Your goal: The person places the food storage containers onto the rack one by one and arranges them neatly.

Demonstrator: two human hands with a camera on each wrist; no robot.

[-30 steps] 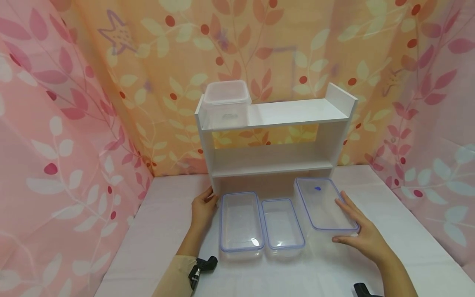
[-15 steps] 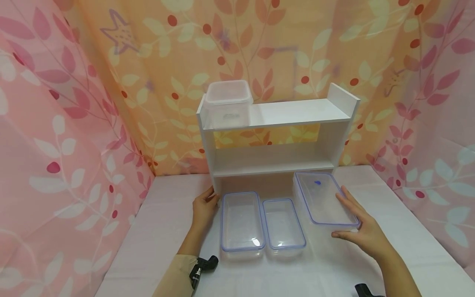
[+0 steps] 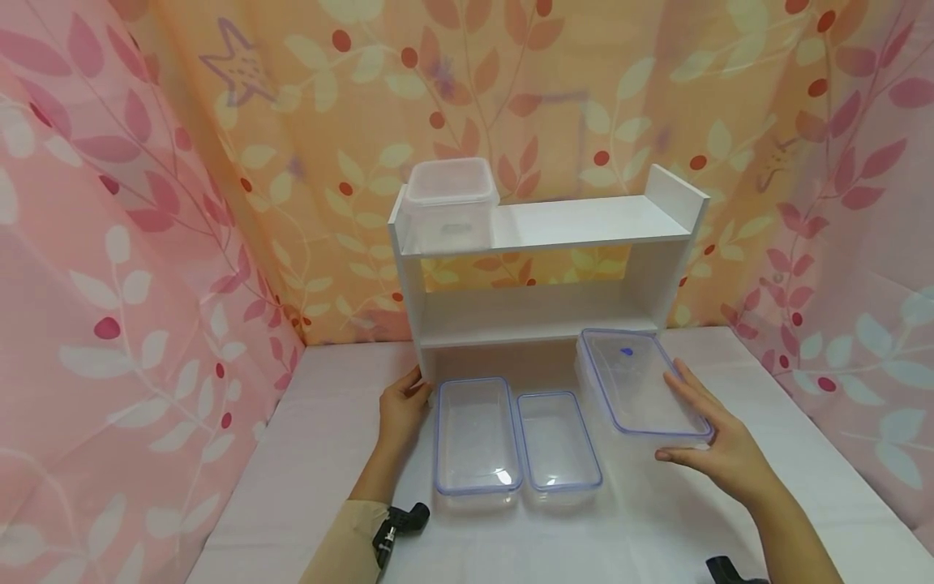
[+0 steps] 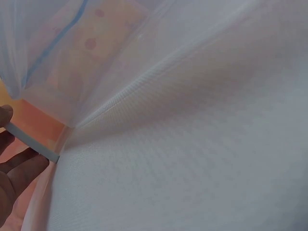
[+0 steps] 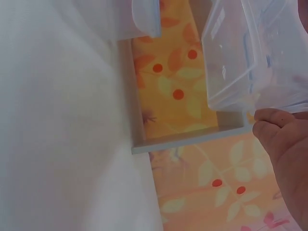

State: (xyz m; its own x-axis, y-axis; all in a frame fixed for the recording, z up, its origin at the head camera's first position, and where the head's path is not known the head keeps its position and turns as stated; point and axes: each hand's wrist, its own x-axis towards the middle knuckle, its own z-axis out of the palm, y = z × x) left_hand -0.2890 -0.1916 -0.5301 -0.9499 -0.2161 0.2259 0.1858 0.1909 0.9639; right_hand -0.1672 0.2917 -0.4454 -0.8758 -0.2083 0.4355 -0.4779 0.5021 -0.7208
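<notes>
My left hand (image 3: 400, 410) grips the lower front edge of the left side panel of a white two-tier shelf (image 3: 540, 316); in the left wrist view the panel edge (image 4: 32, 143) lies between thumb and fingers. My right hand (image 3: 722, 446) holds a clear food container (image 3: 642, 385) with a blue-rimmed lid by its near right side. The right wrist view shows this container (image 5: 231, 57) raised off the table, by the shelf's right end. Two more blue-rimmed containers, a larger one (image 3: 477, 438) and a smaller one (image 3: 559, 442), stand side by side in front of the shelf.
A clear box with a frosted lid (image 3: 450, 204) sits at the left end of the shelf's top board. The white-covered table (image 3: 321, 454) is bounded by patterned curtains (image 3: 146, 284) on the left, back and right. Black camera mounts are on the wrists.
My right hand has carried its container a little farther away, toward the lower right of the shelf. The left hand keeps its place on the panel, and the other containers stay put.
</notes>
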